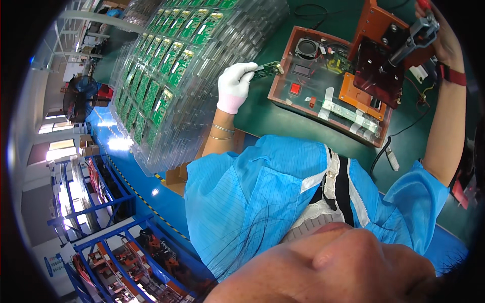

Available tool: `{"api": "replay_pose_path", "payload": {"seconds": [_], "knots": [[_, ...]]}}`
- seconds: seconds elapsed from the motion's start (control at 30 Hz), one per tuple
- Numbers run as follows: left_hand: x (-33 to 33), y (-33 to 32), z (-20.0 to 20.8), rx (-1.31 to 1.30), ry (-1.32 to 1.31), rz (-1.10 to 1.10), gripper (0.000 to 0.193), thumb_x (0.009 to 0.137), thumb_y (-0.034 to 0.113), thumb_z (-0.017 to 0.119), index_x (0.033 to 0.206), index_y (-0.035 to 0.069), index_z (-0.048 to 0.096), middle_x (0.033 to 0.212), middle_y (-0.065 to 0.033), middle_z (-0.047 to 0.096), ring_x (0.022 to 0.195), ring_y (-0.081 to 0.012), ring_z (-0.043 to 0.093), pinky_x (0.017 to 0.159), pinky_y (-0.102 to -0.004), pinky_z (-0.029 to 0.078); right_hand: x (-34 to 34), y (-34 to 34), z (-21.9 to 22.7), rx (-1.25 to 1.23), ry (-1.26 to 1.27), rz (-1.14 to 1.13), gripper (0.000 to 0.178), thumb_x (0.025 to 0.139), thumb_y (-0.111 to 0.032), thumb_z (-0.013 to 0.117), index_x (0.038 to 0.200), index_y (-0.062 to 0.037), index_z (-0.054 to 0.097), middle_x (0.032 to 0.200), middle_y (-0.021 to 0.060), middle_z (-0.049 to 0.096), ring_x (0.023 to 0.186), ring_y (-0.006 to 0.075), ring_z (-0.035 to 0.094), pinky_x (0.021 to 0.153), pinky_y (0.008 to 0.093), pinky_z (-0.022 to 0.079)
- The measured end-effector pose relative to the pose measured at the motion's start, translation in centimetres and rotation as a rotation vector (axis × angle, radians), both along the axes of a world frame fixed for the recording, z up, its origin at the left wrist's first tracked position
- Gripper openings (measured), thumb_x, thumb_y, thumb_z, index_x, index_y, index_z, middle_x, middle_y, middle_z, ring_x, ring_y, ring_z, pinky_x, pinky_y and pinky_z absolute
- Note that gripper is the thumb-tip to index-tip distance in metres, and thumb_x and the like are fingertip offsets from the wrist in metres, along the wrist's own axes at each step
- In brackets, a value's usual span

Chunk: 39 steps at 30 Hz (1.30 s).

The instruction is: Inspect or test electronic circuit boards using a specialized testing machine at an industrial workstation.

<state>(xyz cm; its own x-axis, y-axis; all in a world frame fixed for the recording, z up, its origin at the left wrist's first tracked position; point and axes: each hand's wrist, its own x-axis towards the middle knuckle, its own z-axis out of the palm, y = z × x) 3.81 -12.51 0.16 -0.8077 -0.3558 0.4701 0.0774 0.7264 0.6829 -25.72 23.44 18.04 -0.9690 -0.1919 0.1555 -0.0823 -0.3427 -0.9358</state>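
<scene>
My left hand, in a white glove, pinches the end of a green circuit board. The board hangs in the air by the left edge of an orange-framed test fixture. At the upper right my bare right hand is closed on the red handle of a metal toggle clamp; the frame edge cuts off part of the fingers. Beneath the clamp a dark, see-through plate stands tilted above an orange board holder. A red button and a round speaker sit on the fixture's panel.
Left of the fixture rises a tall stack of clear plastic trays, the top one holding several green circuit boards. A black cable runs over the green table. Blue shelving and a fan stand farther left.
</scene>
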Motion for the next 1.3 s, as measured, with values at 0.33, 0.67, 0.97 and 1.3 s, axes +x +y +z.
{"api": "replay_pose_path", "payload": {"seconds": [0.33, 0.67, 0.97, 1.3], "knots": [[3.8, 0.4, -4.9, 0.654, -0.013, 0.216, 0.026, 0.088, -0.002, 0.063, 0.113, -0.002, 0.069, 0.105, -0.0083, 0.072, 0.086, -0.0140, 0.065, 0.080, -0.0252, 0.053, -0.8, 0.2, -0.3, 0.255, 0.330, 0.149, 0.052, 0.107, -0.025, 0.051, 0.153, -0.0009, 0.044, 0.107, 0.0050, 0.058, 0.085, 0.0084, 0.046, 0.081, 0.0201, 0.040], [6.9, 0.7, 1.1, 0.570, -0.089, 0.083, 0.020, 0.087, -0.002, 0.065, 0.106, -0.001, 0.071, 0.101, -0.0071, 0.072, 0.082, -0.0155, 0.065, 0.073, -0.0279, 0.053, -10.1, 5.6, -2.8, 0.042, 0.173, 0.694, 0.054, 0.108, -0.029, 0.051, 0.154, -0.0038, 0.041, 0.122, 0.0072, 0.061, 0.098, 0.0118, 0.056, 0.092, 0.0232, 0.044], [18.1, -6.5, 12.2, 0.078, 0.331, 0.594, 0.020, 0.087, -0.007, 0.064, 0.100, 0.002, 0.076, 0.099, -0.0062, 0.077, 0.082, -0.0126, 0.066, 0.076, -0.0243, 0.053, -10.4, 5.2, -3.1, 0.302, 0.000, 0.052, 0.045, 0.109, -0.019, 0.047, 0.151, -0.0011, 0.044, 0.139, 0.0135, 0.059, 0.123, 0.0214, 0.061, 0.108, 0.0314, 0.047], [27.9, -11.6, 10.1, 0.030, -0.053, 0.868, 0.023, 0.092, 0.001, 0.060, 0.110, 0.000, 0.075, 0.103, -0.0082, 0.077, 0.088, -0.0144, 0.069, 0.080, -0.0226, 0.054, -10.9, 4.7, -2.8, 0.216, -0.046, 0.141, 0.044, 0.109, -0.020, 0.047, 0.148, 0.0005, 0.045, 0.145, 0.0156, 0.055, 0.126, 0.0236, 0.060, 0.110, 0.0345, 0.047]]}}
